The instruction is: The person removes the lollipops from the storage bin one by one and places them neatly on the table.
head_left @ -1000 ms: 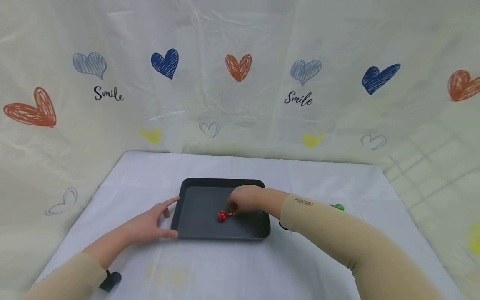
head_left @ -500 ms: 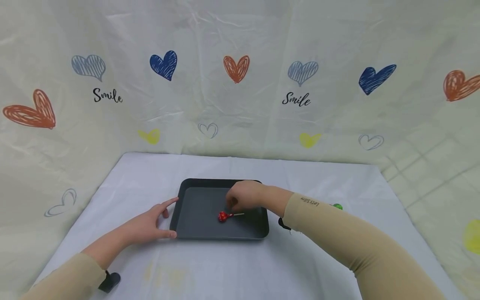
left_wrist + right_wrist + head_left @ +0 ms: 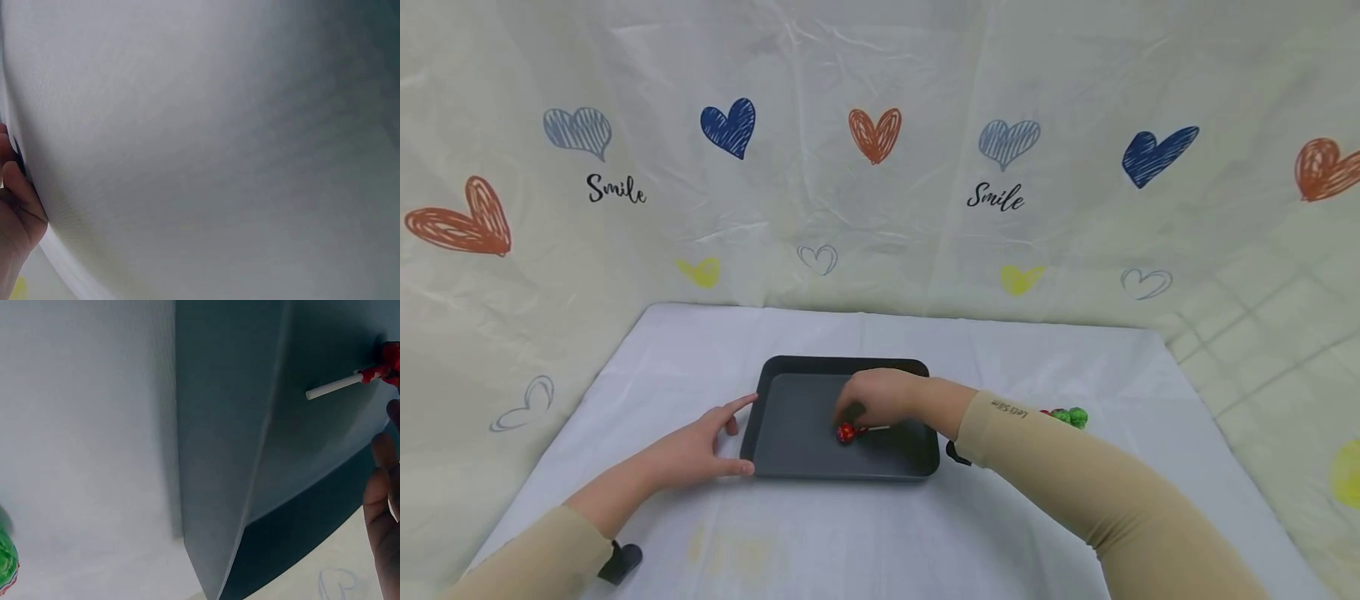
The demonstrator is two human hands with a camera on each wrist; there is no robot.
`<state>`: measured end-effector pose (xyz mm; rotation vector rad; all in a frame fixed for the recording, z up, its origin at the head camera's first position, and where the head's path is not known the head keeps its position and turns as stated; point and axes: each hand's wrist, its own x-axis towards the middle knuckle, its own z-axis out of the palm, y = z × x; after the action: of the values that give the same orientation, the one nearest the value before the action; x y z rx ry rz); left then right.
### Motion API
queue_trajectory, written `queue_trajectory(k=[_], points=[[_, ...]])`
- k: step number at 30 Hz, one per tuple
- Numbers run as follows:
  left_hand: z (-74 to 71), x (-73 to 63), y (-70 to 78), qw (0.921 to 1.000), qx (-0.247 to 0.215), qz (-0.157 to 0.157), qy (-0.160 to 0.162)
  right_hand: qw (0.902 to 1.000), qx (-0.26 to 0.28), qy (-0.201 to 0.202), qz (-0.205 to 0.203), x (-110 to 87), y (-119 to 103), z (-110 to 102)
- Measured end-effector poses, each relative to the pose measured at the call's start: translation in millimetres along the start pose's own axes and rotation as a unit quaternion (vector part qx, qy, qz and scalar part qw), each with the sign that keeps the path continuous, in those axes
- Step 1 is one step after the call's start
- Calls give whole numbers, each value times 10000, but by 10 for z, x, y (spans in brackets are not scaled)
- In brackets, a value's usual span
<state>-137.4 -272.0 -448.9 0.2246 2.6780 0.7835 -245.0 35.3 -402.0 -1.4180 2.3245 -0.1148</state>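
On the dark grey tray (image 3: 797, 417) lies a red-wrapped lollipop (image 3: 846, 433), its white stick pointing right. My right hand (image 3: 878, 398) hovers low over the tray with bent fingers, the fingertips right by the lollipop's head; whether they touch it is hard to tell. In the right wrist view the fingers (image 3: 381, 487) appear loosely bent near the red wrapper, and the white stick (image 3: 334, 386) is free of them. My left hand (image 3: 703, 446) is spread at the tray's left side, index fingertip and thumb touching its edge.
Green-wrapped lollipops (image 3: 1078, 417) and a bit of red lie on the white cloth (image 3: 1000, 358) to the right, partly hidden by the right sleeve (image 3: 1060, 467). A printed backdrop (image 3: 925, 233) stands behind the table.
My right hand let go of the lollipop's stick, lifted a little, then shifted left and down to the candy head. The lollipop stays in the tray; my left hand keeps its place.
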Motion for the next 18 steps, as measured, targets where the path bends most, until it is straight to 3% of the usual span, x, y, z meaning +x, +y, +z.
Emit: queue_trajectory(k=[8,18], points=[[8,15,5,10000,14,-59,-1,9998,-38,-157,-93,11,-63,32],[8,15,5,9999,41,-108,9,9994,-306,-144,88,7,-63,84]])
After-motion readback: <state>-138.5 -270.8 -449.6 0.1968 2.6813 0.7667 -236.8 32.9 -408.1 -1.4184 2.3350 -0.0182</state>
